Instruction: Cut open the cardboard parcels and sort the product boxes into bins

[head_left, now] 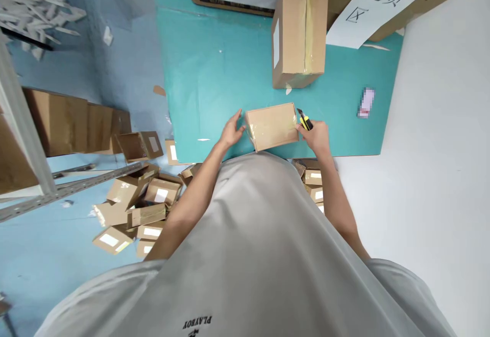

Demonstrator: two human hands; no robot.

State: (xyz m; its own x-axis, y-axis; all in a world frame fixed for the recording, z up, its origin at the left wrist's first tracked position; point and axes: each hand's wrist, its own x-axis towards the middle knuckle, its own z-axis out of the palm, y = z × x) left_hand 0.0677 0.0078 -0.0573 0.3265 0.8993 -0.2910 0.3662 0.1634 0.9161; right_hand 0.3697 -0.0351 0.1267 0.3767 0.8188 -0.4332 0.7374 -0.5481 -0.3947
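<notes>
A small brown cardboard box with clear tape on its left end lies at the near edge of the green table, between my hands. At its left end is my left hand, fingers apart, close beside the cardboard; whether they touch it I cannot tell. My right hand is closed around a yellow and black box cutter, its tip pointing up and left. The thumb side of that hand is at the box's right end.
A taller taped box stands farther back on the green table. Behind it are larger cartons with white paper signs. A blurred pinkish item lies right. Boxes pile on the floor left, beside a metal rack.
</notes>
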